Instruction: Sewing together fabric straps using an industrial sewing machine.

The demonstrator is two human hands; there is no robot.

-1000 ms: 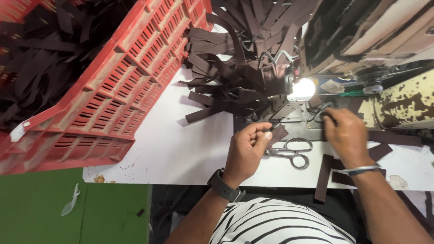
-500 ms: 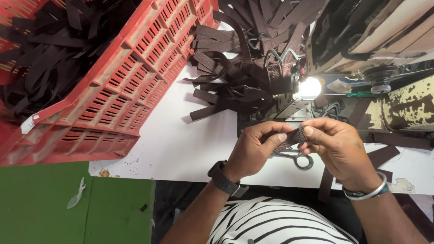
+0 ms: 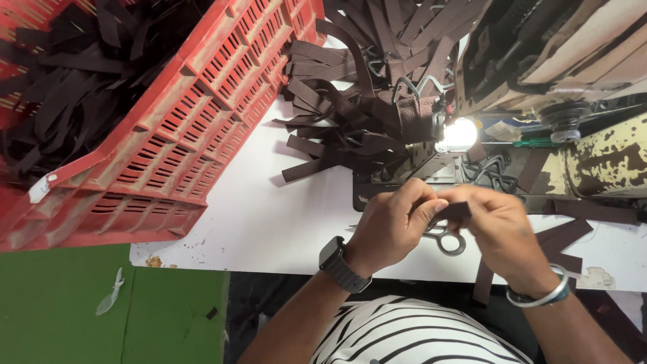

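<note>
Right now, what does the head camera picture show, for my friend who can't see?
Two hands, left and right, pinch a dark strap above scissors on a white table. A red crate of straps sits left.

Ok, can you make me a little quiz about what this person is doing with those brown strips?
1. True or false: both hands pinch one dark brown strap piece between them.
2. What lies on the white table just under the hands: A) scissors, B) a hammer, C) a cup?
3. What colour is the slotted crate full of straps?

Key:
1. True. The left hand and right hand meet on it.
2. A, scissors.
3. Red.
</note>
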